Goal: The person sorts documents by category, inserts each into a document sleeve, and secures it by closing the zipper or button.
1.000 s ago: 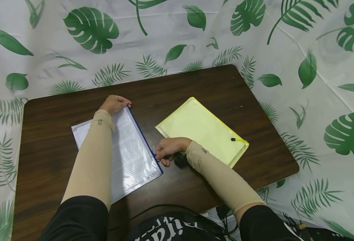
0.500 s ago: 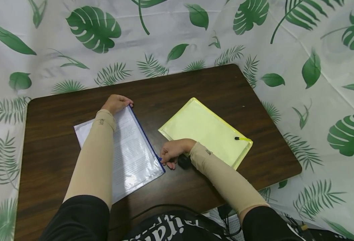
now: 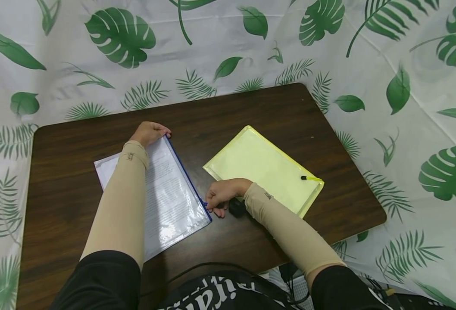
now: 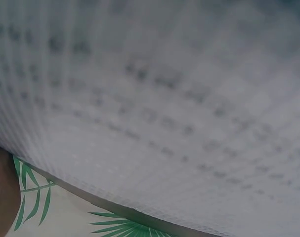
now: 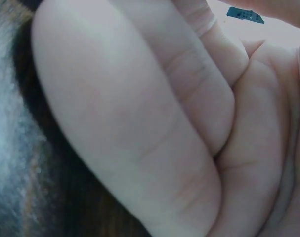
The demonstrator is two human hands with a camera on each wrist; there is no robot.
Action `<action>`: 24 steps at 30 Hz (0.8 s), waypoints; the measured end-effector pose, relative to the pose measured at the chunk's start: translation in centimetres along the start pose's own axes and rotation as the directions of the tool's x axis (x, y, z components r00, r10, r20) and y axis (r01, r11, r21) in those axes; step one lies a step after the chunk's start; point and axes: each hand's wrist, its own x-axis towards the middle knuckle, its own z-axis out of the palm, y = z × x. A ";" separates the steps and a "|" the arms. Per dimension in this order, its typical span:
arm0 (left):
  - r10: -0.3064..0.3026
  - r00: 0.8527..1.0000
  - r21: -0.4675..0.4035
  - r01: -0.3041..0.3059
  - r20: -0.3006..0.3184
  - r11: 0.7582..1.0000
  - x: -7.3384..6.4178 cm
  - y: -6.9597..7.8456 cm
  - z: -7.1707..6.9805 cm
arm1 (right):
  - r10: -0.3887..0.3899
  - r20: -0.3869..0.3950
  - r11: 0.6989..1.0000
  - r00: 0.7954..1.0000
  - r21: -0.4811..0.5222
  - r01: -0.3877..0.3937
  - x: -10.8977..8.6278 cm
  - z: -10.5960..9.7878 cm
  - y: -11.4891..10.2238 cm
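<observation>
A clear zip document pouch (image 3: 173, 189) with printed sheets inside lies on the left half of the table, a blue zipper along its right edge. My left hand (image 3: 149, 132) grips the pouch's far right corner, where the zipper edge begins. At the zipper's near end, my right hand (image 3: 220, 196) pinches the blue zipper pull (image 3: 205, 204), its other fingers curled loosely below. Blurred print on the pouch fills most of the left wrist view. Curled fingers (image 5: 125, 108) fill the right wrist view, which hides the pull.
A yellow zip pouch (image 3: 263, 165) lies to the right, its pull with a black end (image 3: 304, 178) at the right corner. A small black object (image 3: 237, 207) shows beside the right wrist. A black cable (image 3: 197, 264) runs along the near table edge. Leaf-print cloth (image 3: 212, 43) hangs behind the table.
My right hand has slid the zipper pull a short way toward the pouch's near corner, then stayed nearly still over the last half second. My left hand keeps its place on the far corner.
</observation>
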 end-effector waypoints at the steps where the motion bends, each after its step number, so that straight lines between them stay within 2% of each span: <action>1: -0.004 1.000 0.003 0.004 0.001 1.000 0.1 0.0 0.0 | -0.001 -0.002 1.000 1.000 0.000 0.001 0.0 0.0 0.0; 13: -0.008 1.000 -0.008 0.008 -0.009 1.000 -0.3 0.0 0.1 | -0.021 -0.022 1.000 1.000 0.020 0.021 -0.2 0.3 0.3; 16: 0.001 1.000 -0.007 -0.001 0.000 1.000 -0.4 0.0 0.2 | -0.011 -0.006 1.000 1.000 0.020 0.011 -0.7 0.5 0.7; 24: 0.005 1.000 0.032 -0.005 -0.009 0.999 0.0 -0.1 0.0 | -0.025 0.022 0.999 0.999 -0.042 0.025 -1.4 0.6 0.8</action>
